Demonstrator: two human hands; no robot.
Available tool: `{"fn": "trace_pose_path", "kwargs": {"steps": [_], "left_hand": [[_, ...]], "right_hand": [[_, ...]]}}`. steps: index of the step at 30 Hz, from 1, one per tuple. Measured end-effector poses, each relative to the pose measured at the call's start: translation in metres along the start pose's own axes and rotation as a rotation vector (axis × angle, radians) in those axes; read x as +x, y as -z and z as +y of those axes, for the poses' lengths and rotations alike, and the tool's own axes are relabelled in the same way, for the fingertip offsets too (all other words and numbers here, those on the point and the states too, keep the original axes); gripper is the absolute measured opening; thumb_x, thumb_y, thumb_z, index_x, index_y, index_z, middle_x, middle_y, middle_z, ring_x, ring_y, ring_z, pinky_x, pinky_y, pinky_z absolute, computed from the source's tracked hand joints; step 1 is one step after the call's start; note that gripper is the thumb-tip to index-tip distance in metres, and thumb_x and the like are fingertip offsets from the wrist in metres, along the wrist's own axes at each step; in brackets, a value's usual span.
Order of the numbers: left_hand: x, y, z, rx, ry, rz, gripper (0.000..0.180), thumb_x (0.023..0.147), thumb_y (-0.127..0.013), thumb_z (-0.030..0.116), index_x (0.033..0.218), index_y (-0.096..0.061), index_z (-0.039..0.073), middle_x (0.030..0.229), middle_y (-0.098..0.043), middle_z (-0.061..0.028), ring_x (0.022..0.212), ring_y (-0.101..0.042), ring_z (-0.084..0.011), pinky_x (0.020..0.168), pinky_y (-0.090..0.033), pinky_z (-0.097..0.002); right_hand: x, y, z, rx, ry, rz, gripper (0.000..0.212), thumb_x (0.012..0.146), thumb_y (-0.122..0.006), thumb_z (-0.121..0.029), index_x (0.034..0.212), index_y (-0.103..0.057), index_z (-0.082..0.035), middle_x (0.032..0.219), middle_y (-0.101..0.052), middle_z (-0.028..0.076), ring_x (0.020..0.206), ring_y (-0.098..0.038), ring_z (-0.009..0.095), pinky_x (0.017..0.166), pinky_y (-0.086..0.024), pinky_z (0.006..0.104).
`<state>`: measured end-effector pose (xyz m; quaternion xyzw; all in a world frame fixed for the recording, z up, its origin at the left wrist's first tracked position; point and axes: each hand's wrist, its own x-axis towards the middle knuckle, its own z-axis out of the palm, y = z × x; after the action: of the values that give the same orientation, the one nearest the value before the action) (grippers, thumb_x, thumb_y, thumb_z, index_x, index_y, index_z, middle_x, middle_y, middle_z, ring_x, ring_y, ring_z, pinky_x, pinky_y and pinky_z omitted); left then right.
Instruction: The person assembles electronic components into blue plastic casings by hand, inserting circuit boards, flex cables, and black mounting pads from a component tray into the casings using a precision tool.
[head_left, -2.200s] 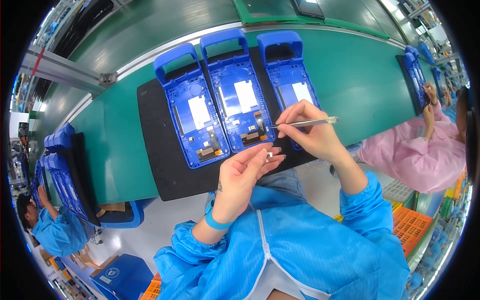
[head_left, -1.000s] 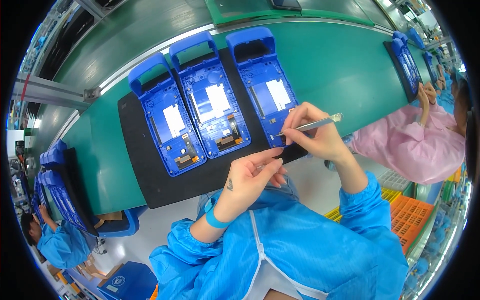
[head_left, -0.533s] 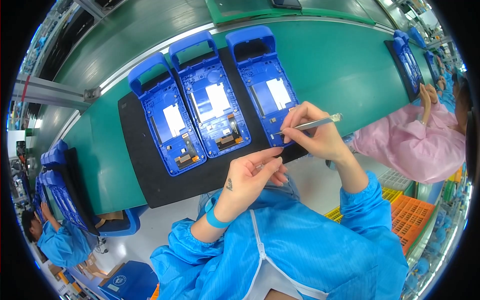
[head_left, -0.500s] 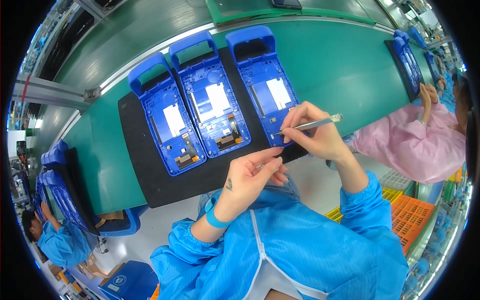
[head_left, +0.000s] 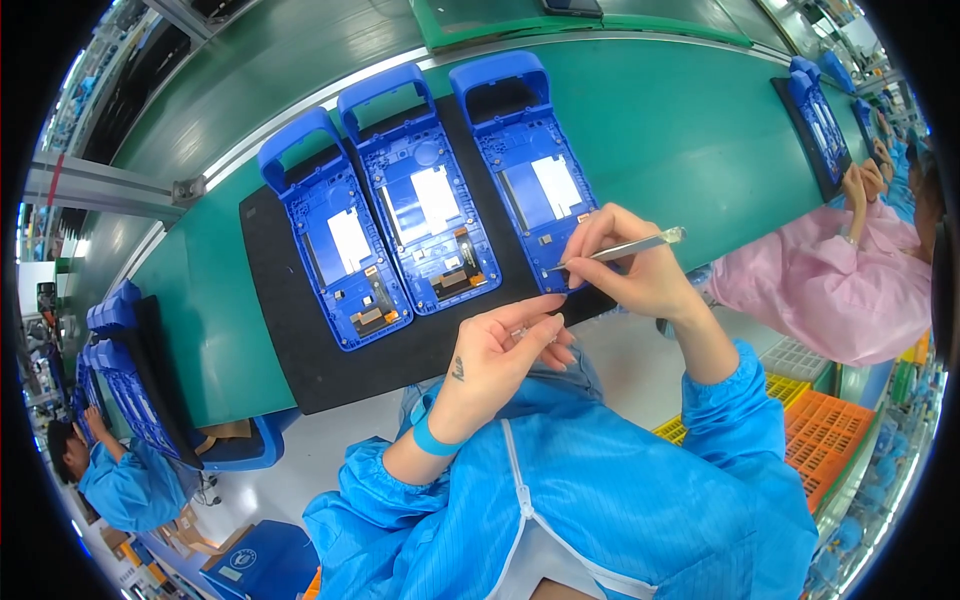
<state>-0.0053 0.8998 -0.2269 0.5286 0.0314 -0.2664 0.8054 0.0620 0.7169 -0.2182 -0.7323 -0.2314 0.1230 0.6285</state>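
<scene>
Below the head camera, right hand: thumb and fingertips pinched closed on slim metal tweezers, whose tip slants left and away from the palm.
Nearest blue case: face up, just left of and beyond the right hand, which hides part of its lower end; the tweezer tip is over that end, though whether it touches, or grips a tiny part, I cannot tell.
Left hand: half curled, thumb near the fingers, forefinger stretched toward the same lower end; something small and pale shows among the fingers, too small to say whether it is held.
Step in hand: fine tweezer work at the lower end of that case, as I judge it.
Next move: seems to call for a steady wrist, a light pinch, and the left forefinger kept clear of the tip.
Middle case: beyond the left hand, a dark ribbon part at its lower end.
Outer case: farther left of both hands.
Black mat: under all three cases.
</scene>
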Motion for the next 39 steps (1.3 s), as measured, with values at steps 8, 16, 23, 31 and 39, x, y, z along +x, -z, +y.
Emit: {"fn": "trace_pose_path", "kwargs": {"steps": [8, 16, 23, 31, 39], "left_hand": [[0.0, -0.006, -0.002, -0.051, -0.016, 0.043, 0.03, 0.088, -0.05, 0.009, 0.114, -0.05, -0.006, 0.089, -0.061, -0.0139, 0.075, -0.061, -0.0174, 0.067, -0.051, -0.025], [0.011, -0.011, -0.004, -0.056, -0.099, 0.071, 0.024, 0.085, -0.055, 0.007, 0.105, -0.056, -0.007, 0.083, -0.062, -0.0141, 0.069, -0.061, -0.0163, 0.062, -0.05, -0.0243], [0.016, -0.026, 0.001, 0.045, -0.033, 0.029, 0.032, 0.084, -0.054, 0.005, 0.114, -0.05, -0.007, 0.08, -0.062, -0.0136, 0.066, -0.06, -0.0153, 0.059, -0.049, -0.0233], [0.007, -0.022, 0.005, 0.038, -0.036, 0.054, 0.04, 0.085, -0.054, 0.006, 0.121, -0.043, -0.007, 0.08, -0.061, -0.0121, 0.066, -0.06, -0.0143, 0.059, -0.048, -0.0219], [0.013, -0.022, 0.0, 0.03, -0.028, 0.028, 0.042, 0.084, -0.054, 0.004, 0.122, -0.041, -0.007, 0.08, -0.062, -0.0111, 0.066, -0.06, -0.0132, 0.058, -0.048, -0.0212]], "right_hand": [[-0.007, 0.003, 0.0, 0.112, 0.045, -0.022, 0.017, 0.075, -0.06, 0.007, 0.077, -0.045, -0.002, 0.08, -0.057, 0.012, 0.069, -0.058, 0.013, 0.061, -0.047, 0.0227], [-0.026, 0.015, 0.0, 0.228, 0.081, 0.136, 0.016, 0.076, -0.059, 0.006, 0.078, -0.044, -0.002, 0.082, -0.057, 0.014, 0.066, -0.057, 0.014, 0.061, -0.047, 0.0231], [-0.024, 0.011, 0.012, 0.255, 0.075, 0.389, 0.013, 0.081, -0.054, 0.004, 0.084, -0.043, -0.002, 0.086, -0.054, 0.011, 0.073, -0.058, 0.015, 0.093, -0.041, 0.0396], [-0.03, 0.003, 0.011, 0.309, 0.088, 0.255, 0.016, 0.08, -0.056, 0.005, 0.084, -0.042, -0.003, 0.087, -0.054, 0.012, 0.073, -0.059, 0.015, 0.088, -0.043, 0.0363], [-0.033, 0.006, 0.011, 0.114, 0.041, 0.238, 0.015, 0.08, -0.055, 0.006, 0.082, -0.042, -0.002, 0.087, -0.054, 0.012, 0.072, -0.057, 0.013, 0.063, -0.047, 0.0226]]}}
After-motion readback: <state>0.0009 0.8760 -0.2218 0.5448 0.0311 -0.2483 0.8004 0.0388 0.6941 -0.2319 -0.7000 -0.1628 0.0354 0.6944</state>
